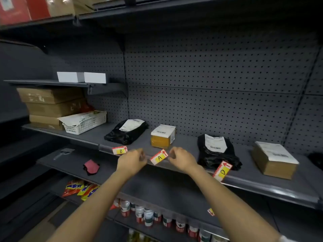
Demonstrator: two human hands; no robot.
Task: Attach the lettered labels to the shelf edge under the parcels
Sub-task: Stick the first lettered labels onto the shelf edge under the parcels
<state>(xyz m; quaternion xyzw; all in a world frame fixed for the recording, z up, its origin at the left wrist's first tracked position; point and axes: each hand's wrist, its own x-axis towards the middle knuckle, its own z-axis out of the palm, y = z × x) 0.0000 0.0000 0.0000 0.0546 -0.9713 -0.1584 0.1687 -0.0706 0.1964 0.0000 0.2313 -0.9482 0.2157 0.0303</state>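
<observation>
Label A (159, 157), yellow and white with a red arrow, lies tilted against the grey shelf edge (262, 186) below the small yellow box (161, 137). My left hand (133, 159) pinches at its left end and my right hand (181, 158) at its right end. Label B (119, 150) sits on the edge under the left black bag parcel (126, 131). Label D (222, 171) hangs tilted on the edge below the second black bag (216, 152). A brown cardboard parcel (274, 159) stands at the far right with no label visible beneath it.
A white basket (85, 122) and stacked cardboard boxes (50, 107) fill the shelf's left end. The shelf below holds a red pouch (91, 166), a grey tool (62, 153) and snack packs (81, 188). Cans (148, 215) line the lowest shelf. Pegboard backs the shelves.
</observation>
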